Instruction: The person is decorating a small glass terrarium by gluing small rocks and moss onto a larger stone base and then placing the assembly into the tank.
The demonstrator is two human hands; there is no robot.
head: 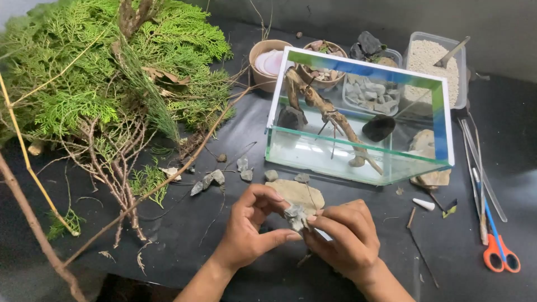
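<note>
Both hands meet near the front edge of the black tabletop (168,235), and together they hold one small grey stone (295,217). The left hand (250,226) has its fingers curled in, with the thumb and first fingers pinching the stone from the left side. The right hand (345,237) has its fingers bent too, and its fingertips press on the stone from the right — so the stone sits just between the two hands, lifted a little over the table. Right behind the stone lies a flat tan rock (299,193), flat on the table. A few small grey stones (215,177) lie loose to the left of it. Behind them stands a glass tank (358,114) with a twisty piece of driftwood (324,114) and a dark round stone (378,127) inside. On the left side of the tabletop lies a big heap of green leafy branches (100,72) with thin bare twigs. Near the back edge stand a round clay pot (268,61) and a clear tub of white gravel (433,64). By the right edge lie orange-handled scissors (499,251) — next to some long thin tools.
</note>
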